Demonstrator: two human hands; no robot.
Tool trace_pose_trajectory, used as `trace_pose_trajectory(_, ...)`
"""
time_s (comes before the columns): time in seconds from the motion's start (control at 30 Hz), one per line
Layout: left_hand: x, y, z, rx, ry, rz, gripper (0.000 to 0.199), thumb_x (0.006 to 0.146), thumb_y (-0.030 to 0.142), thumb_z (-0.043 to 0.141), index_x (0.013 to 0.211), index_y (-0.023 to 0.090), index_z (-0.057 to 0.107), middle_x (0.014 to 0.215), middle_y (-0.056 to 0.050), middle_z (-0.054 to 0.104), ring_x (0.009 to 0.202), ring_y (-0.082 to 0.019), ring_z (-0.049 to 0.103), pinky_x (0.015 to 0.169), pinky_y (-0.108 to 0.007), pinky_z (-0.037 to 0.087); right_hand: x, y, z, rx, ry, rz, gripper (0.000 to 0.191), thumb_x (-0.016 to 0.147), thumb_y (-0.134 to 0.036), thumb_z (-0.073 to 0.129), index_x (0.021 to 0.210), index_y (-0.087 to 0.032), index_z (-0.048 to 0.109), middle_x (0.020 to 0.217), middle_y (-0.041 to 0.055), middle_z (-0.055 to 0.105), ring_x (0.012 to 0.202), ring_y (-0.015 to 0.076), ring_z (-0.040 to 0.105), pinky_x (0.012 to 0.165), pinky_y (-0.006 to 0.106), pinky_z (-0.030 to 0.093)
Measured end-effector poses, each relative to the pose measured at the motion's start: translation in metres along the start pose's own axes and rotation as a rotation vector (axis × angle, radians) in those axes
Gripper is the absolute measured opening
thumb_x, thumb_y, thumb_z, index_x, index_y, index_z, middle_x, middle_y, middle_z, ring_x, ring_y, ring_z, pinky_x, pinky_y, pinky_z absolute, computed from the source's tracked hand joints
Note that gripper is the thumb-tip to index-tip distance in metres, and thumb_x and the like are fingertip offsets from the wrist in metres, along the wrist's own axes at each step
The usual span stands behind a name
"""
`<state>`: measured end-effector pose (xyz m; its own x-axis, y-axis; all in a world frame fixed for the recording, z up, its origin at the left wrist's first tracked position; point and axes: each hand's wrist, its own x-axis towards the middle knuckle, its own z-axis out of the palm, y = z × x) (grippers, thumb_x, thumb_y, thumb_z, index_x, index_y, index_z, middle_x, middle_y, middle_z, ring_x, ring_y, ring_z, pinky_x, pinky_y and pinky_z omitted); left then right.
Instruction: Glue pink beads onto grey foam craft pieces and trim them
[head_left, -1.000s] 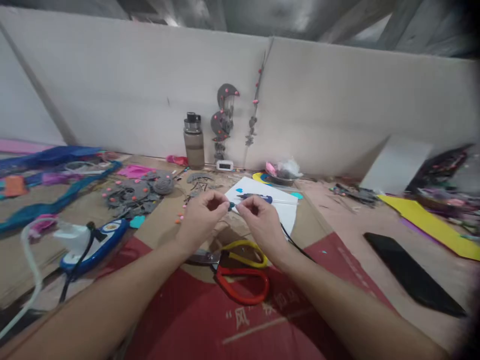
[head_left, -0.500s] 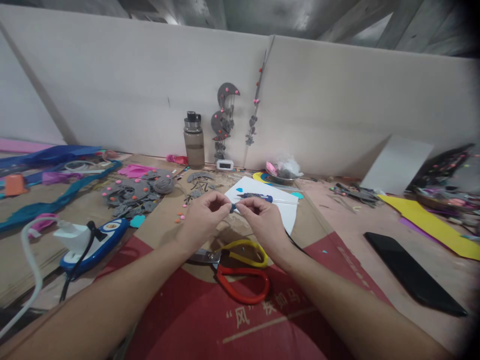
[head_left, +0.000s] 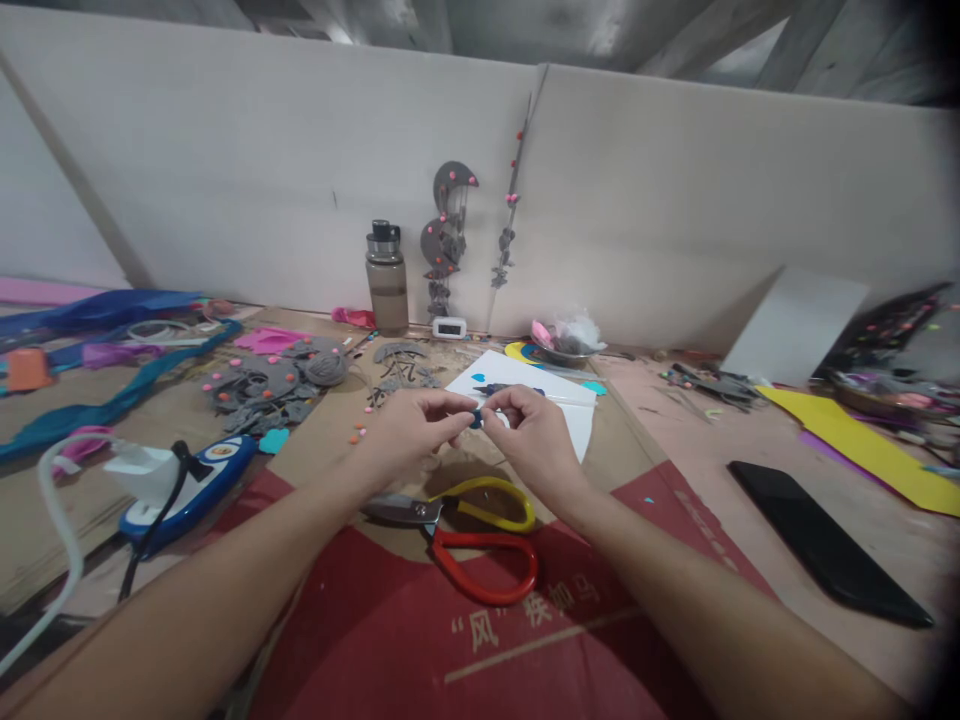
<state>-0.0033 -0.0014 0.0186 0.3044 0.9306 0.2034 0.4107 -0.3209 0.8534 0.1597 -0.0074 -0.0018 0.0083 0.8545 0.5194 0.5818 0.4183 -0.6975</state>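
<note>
A small dark blue piece (head_left: 477, 419) is pinched between the fingertips of my left hand (head_left: 416, 432) and my right hand (head_left: 529, 437), above the cardboard. Just below my hands lie large scissors with one yellow and one red handle (head_left: 487, 568), their blades pointing left. Behind my right hand is a white sheet (head_left: 574, 410) with a small blue heart (head_left: 478, 378) and a dark blue pen-like tool (head_left: 510, 389) on it. Loose pink and orange balls (head_left: 358, 432) lie left of my left hand.
A grey bottle (head_left: 387, 285) and a small white clock (head_left: 449, 327) stand by the wall. Grey felt pieces (head_left: 262, 385) and a blue power strip (head_left: 187, 495) are on the left. A black phone (head_left: 825, 540) and a yellow sheet (head_left: 862, 445) lie on the right.
Both hands have shifted slightly to the right. The fingers of my left hand are straighter, and more of the dark blue piece shows between the hands.
</note>
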Motion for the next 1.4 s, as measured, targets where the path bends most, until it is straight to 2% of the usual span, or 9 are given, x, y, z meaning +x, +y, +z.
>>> trace_pose_trajectory(0.13, 0.000, -0.011, 0.004, 0.096, 0.022, 0.100, 0.025, 0.075, 0.033, 0.053, 0.087, 0.021, 0.071, 0.059, 0.001, 0.065, 0.053, -0.011, 0.057, 0.051, -0.019, 0.041, -0.003, -0.001, 0.002, -0.093, 0.006, -0.142, 0.005, 0.073, -0.018, 0.056, 0.070, -0.018, 0.060, 0.064, -0.0020, 0.051, 0.059, 0.0104, 0.042, 0.056, 0.023, 0.032)
trace_pose_trajectory(0.23, -0.001, -0.012, 0.004, 0.097, 0.016, 0.082, 0.023, 0.076, 0.032, 0.051, 0.084, 0.020, 0.069, 0.061, 0.001, 0.065, 0.049, -0.010, 0.055, 0.049, -0.019, 0.040, -0.005, 0.000, 0.003, -0.131, 0.005, -0.239, 0.007, 0.076, -0.016, 0.056, 0.071, -0.018, 0.060, 0.068, -0.0006, 0.053, 0.063, 0.0116, 0.045, 0.060, 0.024, 0.034)
trace_pose_trajectory(0.33, -0.002, -0.007, 0.003, 0.081, 0.031, 0.072, 0.019, 0.075, 0.029, 0.051, 0.079, 0.019, 0.067, 0.062, 0.001, 0.065, 0.050, -0.010, 0.056, 0.049, -0.019, 0.040, -0.005, 0.002, 0.003, -0.123, -0.047, -0.267, 0.011, 0.081, -0.018, 0.053, 0.075, -0.018, 0.062, 0.071, 0.0008, 0.055, 0.068, 0.0130, 0.049, 0.064, 0.025, 0.037)
trace_pose_trajectory(0.5, -0.001, -0.005, 0.003, 0.050, 0.152, 0.048, 0.011, 0.070, 0.022, 0.054, 0.067, 0.019, 0.064, 0.057, 0.002, 0.062, 0.051, -0.011, 0.055, 0.049, -0.019, 0.040, -0.006, 0.003, 0.004, -0.053, -0.118, -0.213, 0.016, 0.086, -0.022, 0.047, 0.092, -0.019, 0.062, 0.083, 0.0042, 0.059, 0.077, 0.0152, 0.053, 0.070, 0.028, 0.041)
trace_pose_trajectory(0.63, 0.002, -0.010, 0.005, -0.099, 0.196, 0.034, 0.008, 0.069, 0.021, 0.055, 0.066, 0.019, 0.062, 0.057, 0.002, 0.061, 0.050, -0.012, 0.055, 0.049, -0.021, 0.041, -0.008, 0.004, 0.008, 0.027, -0.132, -0.092, 0.024, 0.085, -0.028, 0.047, 0.106, -0.017, 0.053, 0.084, 0.0047, 0.059, 0.071, 0.0144, 0.053, 0.066, 0.028, 0.042)
trace_pose_trajectory(0.73, 0.005, -0.014, 0.003, -0.170, 0.221, 0.013, 0.007, 0.069, 0.024, 0.057, 0.067, 0.018, 0.061, 0.058, 0.000, 0.062, 0.053, -0.012, 0.056, 0.051, -0.022, 0.044, -0.009, 0.005, 0.010, 0.067, -0.127, -0.038, 0.021, 0.085, -0.027, 0.046, 0.102, -0.017, 0.051, 0.087, 0.0047, 0.059, 0.070, 0.0138, 0.053, 0.066, 0.028, 0.042)
trace_pose_trajectory(0.9, 0.013, -0.026, -0.001, -0.303, 0.232, 0.003, 0.019, 0.071, 0.033, 0.060, 0.078, 0.015, 0.061, 0.061, -0.002, 0.063, 0.053, -0.013, 0.057, 0.052, -0.024, 0.045, -0.007, 0.008, 0.012, 0.054, -0.131, -0.025, 0.013, 0.084, -0.025, 0.045, 0.089, -0.018, 0.055, 0.080, 0.0018, 0.059, 0.069, 0.0131, 0.051, 0.066, 0.028, 0.040)
trace_pose_trajectory(1.2, 0.022, -0.038, -0.005, -0.382, 0.305, 0.018, 0.020, 0.073, 0.033, 0.061, 0.078, 0.013, 0.059, 0.062, -0.003, 0.063, 0.055, -0.011, 0.057, 0.054, -0.022, 0.045, 0.002, 0.015, 0.004, 0.057, -0.049, 0.000, 0.011, 0.082, -0.027, 0.045, 0.080, -0.019, 0.054, 0.079, 0.0008, 0.058, 0.072, 0.0137, 0.050, 0.066, 0.027, 0.038)
trace_pose_trajectory(1.4, 0.026, -0.045, -0.007, -0.469, 0.371, 0.071, 0.024, 0.072, 0.035, 0.062, 0.079, 0.013, 0.058, 0.066, -0.001, 0.063, 0.060, -0.011, 0.059, 0.061, -0.024, 0.048, 0.003, 0.013, 0.001, 0.052, -0.152, -0.017, 0.018, 0.084, -0.026, 0.039, 0.075, -0.019, 0.053, 0.073, 0.0003, 0.055, 0.071, 0.0142, 0.050, 0.066, 0.027, 0.037)
